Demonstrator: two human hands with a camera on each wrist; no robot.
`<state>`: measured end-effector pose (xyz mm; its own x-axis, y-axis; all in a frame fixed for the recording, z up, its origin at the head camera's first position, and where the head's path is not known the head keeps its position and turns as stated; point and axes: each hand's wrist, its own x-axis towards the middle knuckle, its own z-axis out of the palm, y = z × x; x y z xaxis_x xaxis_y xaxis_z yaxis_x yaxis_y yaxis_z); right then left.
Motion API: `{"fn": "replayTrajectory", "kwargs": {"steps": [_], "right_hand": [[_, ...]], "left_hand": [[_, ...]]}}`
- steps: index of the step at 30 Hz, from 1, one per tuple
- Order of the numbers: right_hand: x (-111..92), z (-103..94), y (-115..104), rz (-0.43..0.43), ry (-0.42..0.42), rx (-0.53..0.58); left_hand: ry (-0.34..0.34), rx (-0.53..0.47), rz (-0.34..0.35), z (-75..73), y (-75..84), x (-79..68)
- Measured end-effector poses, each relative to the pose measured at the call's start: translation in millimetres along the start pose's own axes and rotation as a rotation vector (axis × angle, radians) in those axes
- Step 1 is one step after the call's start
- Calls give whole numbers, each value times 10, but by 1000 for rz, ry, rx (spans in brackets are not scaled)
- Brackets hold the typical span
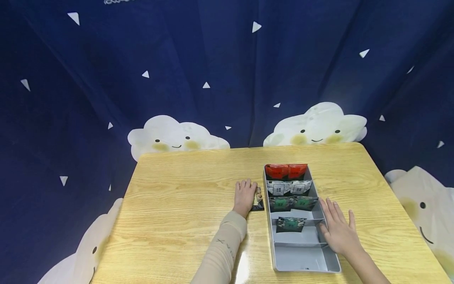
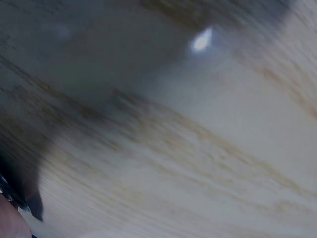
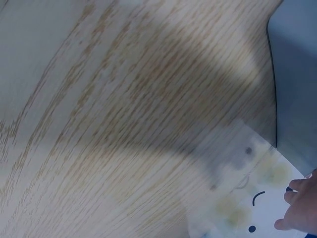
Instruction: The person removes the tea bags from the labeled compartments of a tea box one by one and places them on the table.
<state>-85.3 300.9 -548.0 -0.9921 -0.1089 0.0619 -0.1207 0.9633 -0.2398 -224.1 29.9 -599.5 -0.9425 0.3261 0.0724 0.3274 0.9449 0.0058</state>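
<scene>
My left hand (image 1: 244, 197) is low over the table, left of the grey divided box (image 1: 299, 259), and grips a dark sachet (image 1: 258, 203) with a gold patch near one end. In the left wrist view a fingertip (image 2: 11, 220) shows against the sachet's dark, shiny edge. My right hand (image 1: 338, 232) rests along the box's right wall, fingers fairly straight and spread, thumb at the rim. In the box, red sachets (image 1: 285, 172) stand at the back, then white sachets (image 1: 289, 188), green sachets (image 1: 293, 203), and one green sachet (image 1: 291, 224) further forward.
The wooden table (image 1: 177, 205) extends on both sides of the box. Thin dividers cross the box, and its front compartment has a bare floor. A dark blue curtain (image 1: 198, 51) with white triangles and smiling clouds hangs behind and beside the table.
</scene>
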Motion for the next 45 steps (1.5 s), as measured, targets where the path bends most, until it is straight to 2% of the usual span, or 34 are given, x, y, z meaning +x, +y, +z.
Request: {"fn": "replayTrajectory", "kwargs": {"steps": [10, 22, 29, 34, 39, 45], "right_hand": [[12, -11, -14, 2, 6, -2], [28, -7, -21, 1, 14, -1], [35, -5, -22, 3, 11, 7], [23, 8, -16, 4, -3, 12], [-6, 19, 1, -2, -2, 12], [-13, 6, 2, -6, 6, 14]], "left_hand": [[42, -23, -23, 14, 5, 10], [-29, -98, -54, -71, -18, 63], [-40, -127, -76, -135, -84, 47], [17, -90, -88, -187, -110, -21], [118, -67, -25, -248, -48, -105], [263, -51, 46, -354, 113, -188]]}}
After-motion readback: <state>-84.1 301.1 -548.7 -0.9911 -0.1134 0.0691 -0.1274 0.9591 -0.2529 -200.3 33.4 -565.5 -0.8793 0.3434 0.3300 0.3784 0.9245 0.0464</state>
